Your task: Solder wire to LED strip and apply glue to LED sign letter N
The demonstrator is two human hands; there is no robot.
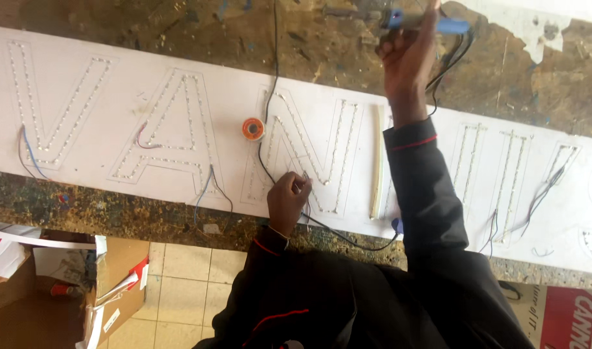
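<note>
My left hand (288,201) rests on a long white sign board (134,64), which carries letter outlines made of rows of tiny lights. Its fingers pinch a thin wire at the foot of one letter. My right hand (407,57) reaches past the board's far edge and grips a blue-handled soldering iron (431,23), with dark cords hanging from it. An orange solder spool (253,128) lies on the board between the hands. A black cable (270,97) runs down past the spool and under my left hand.
The board lies on a worn, stained brown workbench (179,32). A white tube (377,161) lies across the board beside my right sleeve. Loose thin wires stick out of several letters. Below are a cardboard box of scraps (63,291), a tiled floor (186,278) and a red-and-white carton (567,317).
</note>
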